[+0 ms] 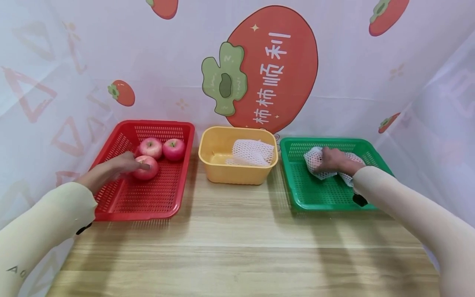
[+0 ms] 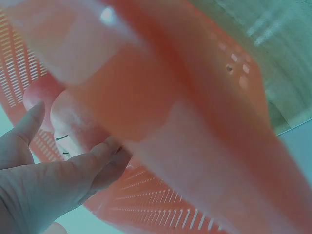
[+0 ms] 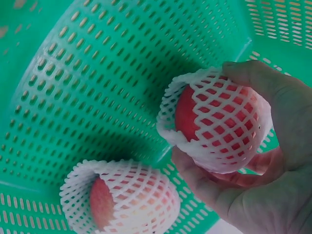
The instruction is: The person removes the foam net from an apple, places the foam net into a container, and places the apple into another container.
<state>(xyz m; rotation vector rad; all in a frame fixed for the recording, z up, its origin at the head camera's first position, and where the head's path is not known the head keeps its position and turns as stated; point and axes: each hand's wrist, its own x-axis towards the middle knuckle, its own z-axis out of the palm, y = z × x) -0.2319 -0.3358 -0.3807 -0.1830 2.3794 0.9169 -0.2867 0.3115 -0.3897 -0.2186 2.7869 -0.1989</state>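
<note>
Inside the red plastic basket [image 1: 148, 216], my left hand [image 1: 126, 163] grips the nearest apple [image 1: 146, 172]. Two more apples sit just behind it, a pale pink apple [image 1: 151, 145] and a deeper red apple [image 1: 173, 149]. On the other side, my right hand [image 1: 334, 161] holds an apple in a white foam net [image 3: 224, 124], thumb on one side and fingers curled round the other. A second netted apple [image 3: 136, 202] lies beside it in the green basket [image 1: 334, 206]. The red rim blurs across much of the left wrist view.
Between the two baskets stands a yellow bin [image 1: 237, 174] with white foam nets [image 1: 253, 152] in it. All three containers rest on a wooden table [image 1: 237, 243]. Behind and at both sides hangs a printed cloth [image 1: 178, 53] with persimmon drawings.
</note>
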